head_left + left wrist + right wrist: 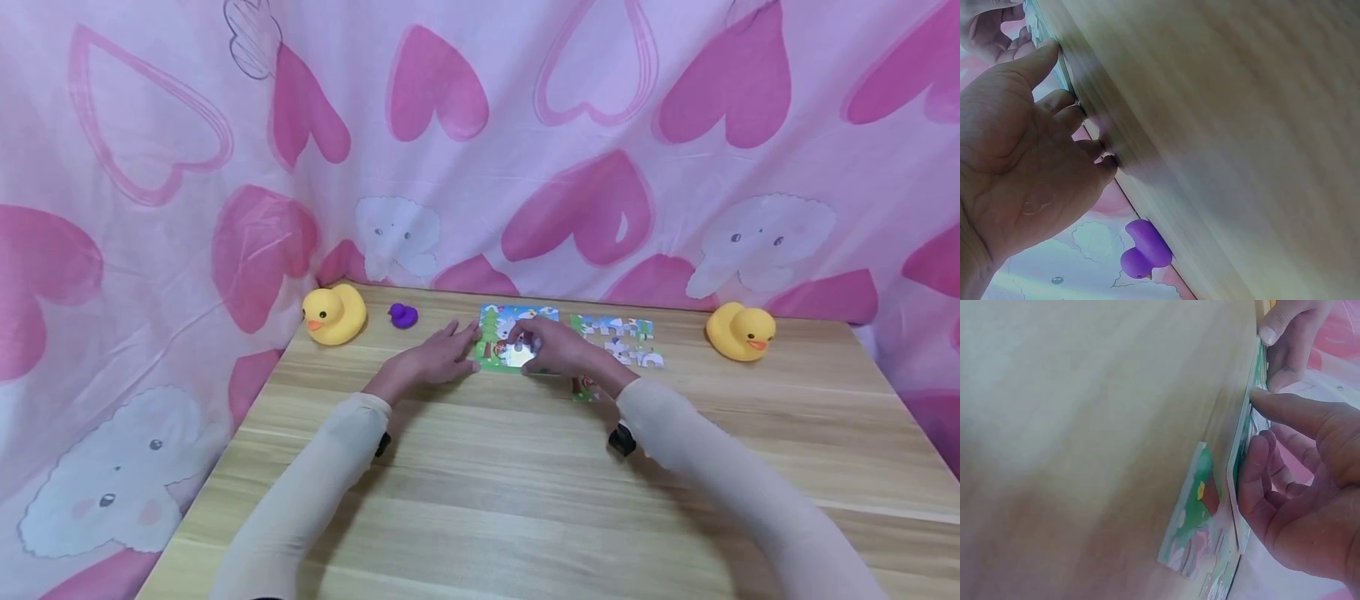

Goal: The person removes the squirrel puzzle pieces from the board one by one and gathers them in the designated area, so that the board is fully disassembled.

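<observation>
A colourful jigsaw puzzle [491, 336] lies flat near the back of the table, with green trees and a pale figure in its picture. My left hand [442, 354] rests at its left edge, palm down, fingers spread and fairly straight; the thumb touches the lower left corner. Over the puzzle's right half, my right hand [558, 346] arches thumb and bent fingers about a puzzle piece [519, 350], partly hidden under them. In the right wrist view, the thumb of the right hand [1316, 481] meets the puzzle's near edge [1242, 434].
Loose puzzle pieces [637, 327] lie to the right of the puzzle, and another piece [583, 389] sits nearer, by the right wrist. A small purple duck [403, 316] and a yellow duck [335, 314] stand left; another yellow duck [741, 332] stands right. A pink curtain [465, 183] hangs behind.
</observation>
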`<state>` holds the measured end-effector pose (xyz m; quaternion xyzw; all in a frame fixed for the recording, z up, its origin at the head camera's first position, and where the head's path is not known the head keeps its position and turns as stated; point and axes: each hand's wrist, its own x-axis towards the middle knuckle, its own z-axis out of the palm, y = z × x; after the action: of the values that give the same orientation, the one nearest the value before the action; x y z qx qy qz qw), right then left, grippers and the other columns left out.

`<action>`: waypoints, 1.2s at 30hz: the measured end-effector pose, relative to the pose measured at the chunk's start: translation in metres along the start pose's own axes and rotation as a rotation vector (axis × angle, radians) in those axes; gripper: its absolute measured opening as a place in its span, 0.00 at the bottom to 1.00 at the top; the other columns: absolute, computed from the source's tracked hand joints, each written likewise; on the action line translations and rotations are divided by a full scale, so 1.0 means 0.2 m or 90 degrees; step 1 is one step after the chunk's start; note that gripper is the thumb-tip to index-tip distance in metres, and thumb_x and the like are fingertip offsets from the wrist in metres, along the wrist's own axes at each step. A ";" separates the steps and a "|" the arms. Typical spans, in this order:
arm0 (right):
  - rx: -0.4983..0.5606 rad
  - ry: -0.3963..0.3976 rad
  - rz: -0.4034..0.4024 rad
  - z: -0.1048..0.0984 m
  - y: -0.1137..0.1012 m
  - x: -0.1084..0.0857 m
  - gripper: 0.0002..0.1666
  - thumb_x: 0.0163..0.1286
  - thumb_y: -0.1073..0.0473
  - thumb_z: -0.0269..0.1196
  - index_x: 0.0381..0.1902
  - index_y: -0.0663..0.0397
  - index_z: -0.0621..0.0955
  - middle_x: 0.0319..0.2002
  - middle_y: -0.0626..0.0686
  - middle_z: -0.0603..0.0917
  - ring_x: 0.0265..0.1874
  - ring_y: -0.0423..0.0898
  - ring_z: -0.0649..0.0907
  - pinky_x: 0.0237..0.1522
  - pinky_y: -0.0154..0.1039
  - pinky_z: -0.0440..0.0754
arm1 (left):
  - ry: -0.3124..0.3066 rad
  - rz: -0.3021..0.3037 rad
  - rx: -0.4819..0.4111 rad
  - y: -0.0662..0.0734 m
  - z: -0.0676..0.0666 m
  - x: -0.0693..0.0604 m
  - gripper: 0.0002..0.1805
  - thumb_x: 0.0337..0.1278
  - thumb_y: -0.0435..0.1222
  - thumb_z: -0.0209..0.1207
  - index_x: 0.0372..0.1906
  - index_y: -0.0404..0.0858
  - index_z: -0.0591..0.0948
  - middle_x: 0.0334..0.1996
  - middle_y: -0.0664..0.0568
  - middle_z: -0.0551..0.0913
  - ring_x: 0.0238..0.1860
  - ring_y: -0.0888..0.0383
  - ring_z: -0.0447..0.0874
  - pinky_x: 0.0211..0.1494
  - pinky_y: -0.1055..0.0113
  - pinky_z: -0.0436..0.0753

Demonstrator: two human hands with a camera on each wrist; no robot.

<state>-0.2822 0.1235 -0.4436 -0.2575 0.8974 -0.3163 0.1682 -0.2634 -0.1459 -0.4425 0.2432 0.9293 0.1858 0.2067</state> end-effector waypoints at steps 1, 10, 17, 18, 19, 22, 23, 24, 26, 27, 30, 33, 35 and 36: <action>0.005 -0.001 0.001 0.00 0.00 0.00 0.30 0.59 0.64 0.79 0.59 0.46 0.83 0.54 0.54 0.82 0.52 0.51 0.81 0.52 0.45 0.86 | 0.000 0.001 0.001 0.00 0.00 0.00 0.43 0.82 0.50 0.51 0.87 0.42 0.46 0.88 0.46 0.40 0.88 0.37 0.32 0.89 0.39 0.41; 0.009 0.008 -0.009 0.01 0.02 -0.01 0.30 0.63 0.67 0.75 0.61 0.44 0.82 0.54 0.54 0.80 0.50 0.51 0.81 0.52 0.45 0.86 | 0.002 0.009 0.007 0.01 0.00 0.00 0.42 0.82 0.50 0.50 0.87 0.40 0.46 0.88 0.45 0.40 0.87 0.35 0.33 0.89 0.38 0.41; -0.017 0.019 -0.015 0.02 0.01 0.01 0.28 0.60 0.66 0.76 0.59 0.46 0.84 0.52 0.53 0.85 0.48 0.50 0.82 0.49 0.44 0.87 | 0.000 0.009 0.018 0.01 0.00 0.00 0.42 0.82 0.50 0.50 0.87 0.39 0.46 0.88 0.45 0.40 0.87 0.35 0.33 0.90 0.39 0.42; -0.025 0.022 -0.017 0.02 0.01 0.01 0.29 0.59 0.65 0.76 0.58 0.45 0.85 0.52 0.53 0.85 0.48 0.50 0.82 0.48 0.43 0.87 | -0.001 0.008 0.017 0.01 0.00 0.00 0.43 0.82 0.50 0.50 0.87 0.39 0.46 0.88 0.45 0.40 0.87 0.35 0.33 0.90 0.39 0.42; -0.036 0.024 -0.020 0.02 0.02 0.02 0.29 0.58 0.65 0.76 0.58 0.45 0.85 0.52 0.53 0.86 0.48 0.50 0.82 0.47 0.43 0.88 | -0.002 0.005 0.014 0.01 0.00 0.00 0.43 0.82 0.50 0.50 0.87 0.40 0.46 0.88 0.46 0.40 0.88 0.35 0.33 0.90 0.39 0.42; -0.057 0.034 -0.024 0.03 0.02 0.02 0.30 0.56 0.65 0.77 0.57 0.44 0.86 0.50 0.53 0.87 0.47 0.50 0.83 0.46 0.43 0.88 | -0.003 0.000 0.008 0.01 0.00 0.00 0.43 0.82 0.50 0.51 0.87 0.41 0.45 0.89 0.47 0.40 0.88 0.36 0.33 0.90 0.39 0.42; -0.062 0.036 -0.026 0.03 0.02 0.02 0.30 0.56 0.65 0.77 0.57 0.44 0.86 0.50 0.53 0.87 0.47 0.50 0.84 0.47 0.43 0.88 | -0.003 -0.001 0.008 0.01 0.00 0.00 0.43 0.82 0.50 0.51 0.87 0.41 0.45 0.89 0.47 0.40 0.88 0.36 0.33 0.90 0.39 0.42; -0.065 0.038 -0.027 0.03 0.02 0.02 0.30 0.56 0.64 0.77 0.57 0.44 0.86 0.50 0.53 0.88 0.47 0.50 0.84 0.47 0.43 0.89 | -0.003 -0.001 0.007 0.01 0.00 0.00 0.43 0.82 0.50 0.51 0.87 0.41 0.45 0.89 0.47 0.40 0.88 0.37 0.32 0.90 0.40 0.41; -0.059 0.038 -0.027 0.03 0.03 0.01 0.29 0.56 0.64 0.77 0.57 0.44 0.86 0.50 0.53 0.88 0.47 0.50 0.85 0.47 0.43 0.89 | -0.005 -0.001 0.003 0.01 0.00 0.00 0.43 0.82 0.50 0.50 0.87 0.41 0.45 0.89 0.47 0.40 0.88 0.37 0.32 0.90 0.40 0.40; -0.055 0.038 -0.025 0.02 0.03 0.01 0.29 0.57 0.63 0.77 0.58 0.44 0.85 0.50 0.53 0.88 0.47 0.50 0.85 0.47 0.43 0.89 | -0.006 -0.001 0.000 0.01 -0.01 0.00 0.43 0.82 0.50 0.50 0.87 0.42 0.45 0.89 0.47 0.39 0.88 0.37 0.32 0.90 0.40 0.40; -0.038 0.045 -0.015 0.01 0.03 -0.02 0.29 0.60 0.61 0.76 0.60 0.44 0.85 0.52 0.53 0.87 0.48 0.50 0.85 0.47 0.43 0.90 | -0.008 -0.007 -0.010 0.01 -0.01 -0.01 0.43 0.82 0.50 0.50 0.87 0.42 0.44 0.89 0.47 0.39 0.88 0.37 0.31 0.89 0.37 0.40; -0.018 0.062 -0.013 -0.01 0.02 -0.05 0.29 0.61 0.59 0.76 0.61 0.42 0.84 0.53 0.53 0.86 0.47 0.50 0.86 0.47 0.43 0.90 | -0.007 -0.009 -0.013 0.01 -0.01 -0.01 0.43 0.82 0.50 0.50 0.87 0.43 0.45 0.89 0.47 0.40 0.88 0.37 0.31 0.89 0.37 0.41; -0.003 0.073 -0.019 -0.03 0.03 -0.09 0.29 0.62 0.59 0.75 0.62 0.40 0.84 0.53 0.53 0.85 0.44 0.50 0.86 0.44 0.43 0.90 | -0.005 -0.008 -0.012 0.01 -0.01 -0.01 0.43 0.82 0.50 0.51 0.87 0.43 0.45 0.89 0.47 0.40 0.88 0.38 0.31 0.89 0.39 0.41; 0.006 0.077 -0.024 -0.04 0.03 -0.11 0.29 0.62 0.59 0.75 0.62 0.39 0.84 0.53 0.52 0.85 0.41 0.49 0.85 0.43 0.42 0.89 | -0.005 -0.007 -0.011 0.01 -0.01 -0.01 0.43 0.82 0.50 0.51 0.87 0.43 0.45 0.89 0.47 0.40 0.88 0.38 0.31 0.89 0.39 0.41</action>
<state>-0.2699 0.1438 -0.4392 -0.2538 0.8994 -0.3388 0.1092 -0.2619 -0.1463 -0.4403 0.2370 0.9281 0.1919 0.2135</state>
